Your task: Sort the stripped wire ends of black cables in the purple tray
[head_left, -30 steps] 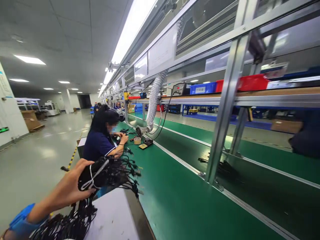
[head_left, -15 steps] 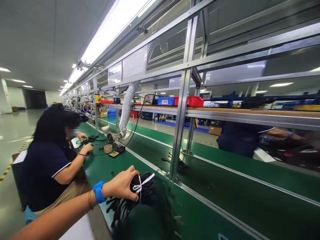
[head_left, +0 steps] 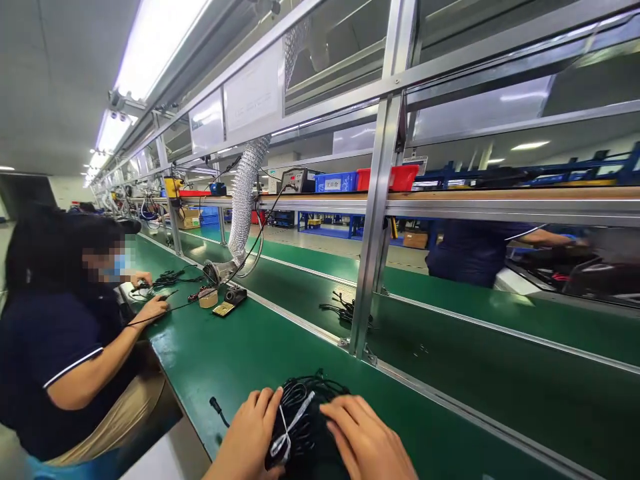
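A bundle of black cables [head_left: 305,437], bound with a white tie, rests on the green bench top in front of me. My left hand [head_left: 253,433] is closed on its left side, thumb low and fingers over the coil. On the opposite side, my right hand [head_left: 370,437] has its fingers apart and bent toward the cables, with the fingertips at the coil's edge. Whether they press on it, I cannot tell. One loose cable end with a black connector [head_left: 215,403] sticks out to the left of my left hand.
To the left, a seated co-worker [head_left: 65,347] handles black cables [head_left: 170,277] at the bench. Nearby are a tape roll [head_left: 209,298], a soldering iron stand [head_left: 233,301] and a silver duct [head_left: 247,200]. A metal post [head_left: 373,253] rises ahead; more cables [head_left: 343,308] lie behind the rail.
The cable bundle, held up by my left hand before, is now lower, on the bench. My right hand has come into view beside it. The view has shifted to the right.
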`<action>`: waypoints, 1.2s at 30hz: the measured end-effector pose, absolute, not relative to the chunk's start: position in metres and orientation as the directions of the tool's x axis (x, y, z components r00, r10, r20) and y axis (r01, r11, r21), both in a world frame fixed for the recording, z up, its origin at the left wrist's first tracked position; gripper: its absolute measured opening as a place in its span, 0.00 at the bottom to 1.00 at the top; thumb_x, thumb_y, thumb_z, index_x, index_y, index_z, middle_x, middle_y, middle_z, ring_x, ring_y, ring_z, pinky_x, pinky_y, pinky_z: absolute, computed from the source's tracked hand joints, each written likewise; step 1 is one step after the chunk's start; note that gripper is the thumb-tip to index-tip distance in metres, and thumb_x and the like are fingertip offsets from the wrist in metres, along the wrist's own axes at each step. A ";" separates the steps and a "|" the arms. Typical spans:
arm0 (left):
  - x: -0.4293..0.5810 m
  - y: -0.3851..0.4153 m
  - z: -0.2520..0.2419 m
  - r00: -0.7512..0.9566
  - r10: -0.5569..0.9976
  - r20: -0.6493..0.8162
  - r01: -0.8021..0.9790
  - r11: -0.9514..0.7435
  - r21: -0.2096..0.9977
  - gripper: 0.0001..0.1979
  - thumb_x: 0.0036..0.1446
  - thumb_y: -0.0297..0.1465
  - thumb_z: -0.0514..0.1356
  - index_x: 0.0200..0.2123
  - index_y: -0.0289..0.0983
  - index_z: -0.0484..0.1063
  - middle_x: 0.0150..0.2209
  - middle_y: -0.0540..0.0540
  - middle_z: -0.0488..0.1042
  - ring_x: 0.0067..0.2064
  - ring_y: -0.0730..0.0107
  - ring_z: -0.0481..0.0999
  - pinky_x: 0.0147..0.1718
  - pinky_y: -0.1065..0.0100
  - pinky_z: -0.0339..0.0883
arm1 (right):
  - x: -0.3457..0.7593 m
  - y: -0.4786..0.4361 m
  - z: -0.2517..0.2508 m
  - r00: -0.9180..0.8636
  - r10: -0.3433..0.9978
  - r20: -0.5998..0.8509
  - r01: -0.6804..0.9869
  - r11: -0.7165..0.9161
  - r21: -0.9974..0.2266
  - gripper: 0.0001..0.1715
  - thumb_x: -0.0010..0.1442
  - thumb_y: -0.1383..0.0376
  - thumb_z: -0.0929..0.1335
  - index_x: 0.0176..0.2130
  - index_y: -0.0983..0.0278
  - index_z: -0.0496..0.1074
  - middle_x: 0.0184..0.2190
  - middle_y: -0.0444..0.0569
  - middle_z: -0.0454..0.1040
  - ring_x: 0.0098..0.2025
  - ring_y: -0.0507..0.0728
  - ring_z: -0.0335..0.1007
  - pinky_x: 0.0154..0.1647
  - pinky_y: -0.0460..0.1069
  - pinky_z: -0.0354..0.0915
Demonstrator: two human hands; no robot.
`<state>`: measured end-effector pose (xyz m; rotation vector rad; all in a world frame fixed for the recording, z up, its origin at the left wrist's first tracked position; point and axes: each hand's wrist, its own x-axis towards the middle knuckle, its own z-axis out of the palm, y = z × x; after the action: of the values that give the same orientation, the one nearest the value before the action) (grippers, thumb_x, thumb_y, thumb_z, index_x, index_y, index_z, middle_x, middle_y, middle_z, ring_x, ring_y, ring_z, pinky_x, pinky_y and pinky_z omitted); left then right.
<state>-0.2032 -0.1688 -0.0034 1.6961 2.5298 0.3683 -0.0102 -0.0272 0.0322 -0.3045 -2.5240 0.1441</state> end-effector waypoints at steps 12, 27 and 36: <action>-0.204 -0.162 -0.002 -0.346 0.937 0.049 0.932 0.337 0.136 0.63 0.24 0.29 0.79 0.66 0.28 0.59 0.63 0.28 0.66 0.61 0.39 0.68 0.60 0.50 0.67 | -0.066 -0.035 0.021 -0.818 -0.069 0.571 0.114 0.954 0.278 0.06 0.57 0.71 0.73 0.35 0.65 0.71 0.35 0.50 0.75 0.35 0.59 0.68 0.36 0.53 0.62; -0.192 -0.174 -0.006 -0.293 0.939 0.177 0.954 0.277 0.111 0.60 0.29 0.23 0.77 0.68 0.35 0.57 0.62 0.33 0.67 0.62 0.41 0.66 0.61 0.49 0.65 | 0.026 0.069 0.098 -0.665 0.323 0.674 0.609 0.756 0.238 0.17 0.69 0.71 0.58 0.31 0.64 0.67 0.27 0.51 0.68 0.31 0.59 0.63 0.33 0.52 0.54; -0.237 -0.163 -0.045 -0.256 0.941 0.219 0.944 0.195 0.268 0.45 0.43 0.19 0.65 0.67 0.41 0.61 0.61 0.38 0.71 0.60 0.49 0.71 0.58 0.56 0.67 | 0.106 0.203 0.097 -0.184 0.948 0.259 0.980 0.198 -0.029 0.10 0.67 0.61 0.70 0.41 0.68 0.73 0.39 0.47 0.76 0.38 0.55 0.75 0.41 0.52 0.72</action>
<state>-0.2375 -0.1630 -0.0455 1.9194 2.4331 0.5532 0.1056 0.2031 0.0966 -1.8493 -2.2510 -0.2110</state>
